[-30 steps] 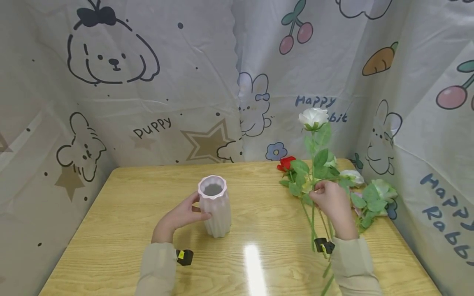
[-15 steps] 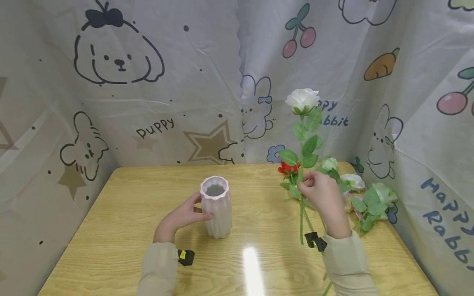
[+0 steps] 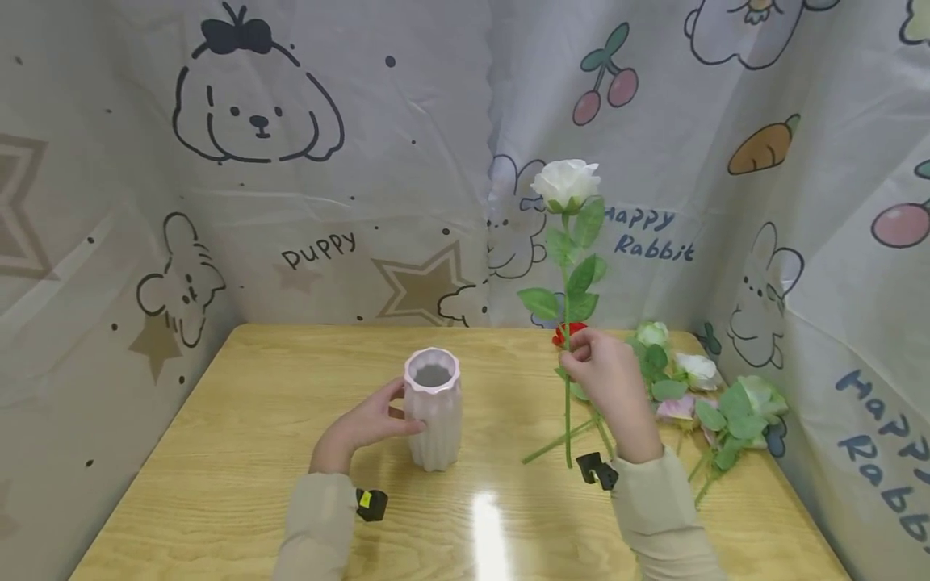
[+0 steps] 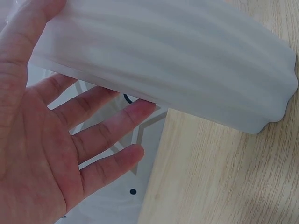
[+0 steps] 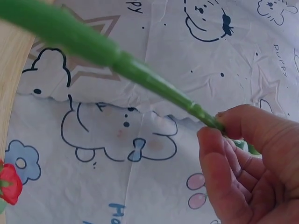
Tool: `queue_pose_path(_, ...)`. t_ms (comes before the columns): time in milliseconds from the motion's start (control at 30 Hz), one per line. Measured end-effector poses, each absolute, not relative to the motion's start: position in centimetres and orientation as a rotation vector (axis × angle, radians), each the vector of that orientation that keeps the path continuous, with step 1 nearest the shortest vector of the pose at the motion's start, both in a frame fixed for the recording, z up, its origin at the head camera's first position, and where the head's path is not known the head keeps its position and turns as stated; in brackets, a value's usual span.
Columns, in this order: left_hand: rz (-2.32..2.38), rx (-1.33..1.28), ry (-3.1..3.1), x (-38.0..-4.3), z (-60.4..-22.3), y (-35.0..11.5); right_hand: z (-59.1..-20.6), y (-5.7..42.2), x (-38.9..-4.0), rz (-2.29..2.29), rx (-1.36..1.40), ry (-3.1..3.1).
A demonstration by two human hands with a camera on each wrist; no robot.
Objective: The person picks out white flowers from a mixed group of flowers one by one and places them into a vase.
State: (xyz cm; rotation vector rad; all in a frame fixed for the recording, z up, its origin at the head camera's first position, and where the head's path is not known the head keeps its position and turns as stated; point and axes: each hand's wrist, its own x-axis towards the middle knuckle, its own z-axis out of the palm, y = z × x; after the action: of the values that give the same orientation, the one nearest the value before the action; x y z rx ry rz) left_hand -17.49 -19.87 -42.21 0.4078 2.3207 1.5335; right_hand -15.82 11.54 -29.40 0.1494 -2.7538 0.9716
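A pale pinkish-white fluted vase [image 3: 433,424] stands upright on the table, its scalloped mouth facing up. My left hand [image 3: 374,420] holds it at its left side; in the left wrist view the thumb lies across the vase wall [image 4: 163,56] and the fingertips touch along its edge. Between thumb and index finger, my right hand [image 3: 606,379] pinches the green stem of a white rose [image 3: 567,186]. The rose is upright, bloom at the top, and its stem [image 5: 145,77] crosses the right wrist view. Its lower end hangs to the right of the vase.
Behind my right hand lies a red rose [image 3: 567,332], partly hidden. Several more flowers lie at the table's right side, among them a white one [image 3: 697,369], a pink one [image 3: 677,408] and a pale green one [image 3: 763,397]. Printed cloth [image 3: 407,194] encloses the wooden table [image 3: 305,363].
My right hand has moved left with the white rose, lifting it out from among the other flowers. The left hand stays at the vase. The head view has shifted slightly.
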Motion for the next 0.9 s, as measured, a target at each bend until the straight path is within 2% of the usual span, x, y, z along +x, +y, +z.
queue_pose_path(567, 1.563, 0.438, 2.288, -17.1, -41.7, -19.8, -28.3, 6.0, -17.1, 0.942, 0.261, -2.627)
queue_pose_path(900, 1.571, 0.429, 2.280, -17.0, -41.8, -19.8, -27.6, 3.6, -17.3, 0.846, 0.421, -2.422)
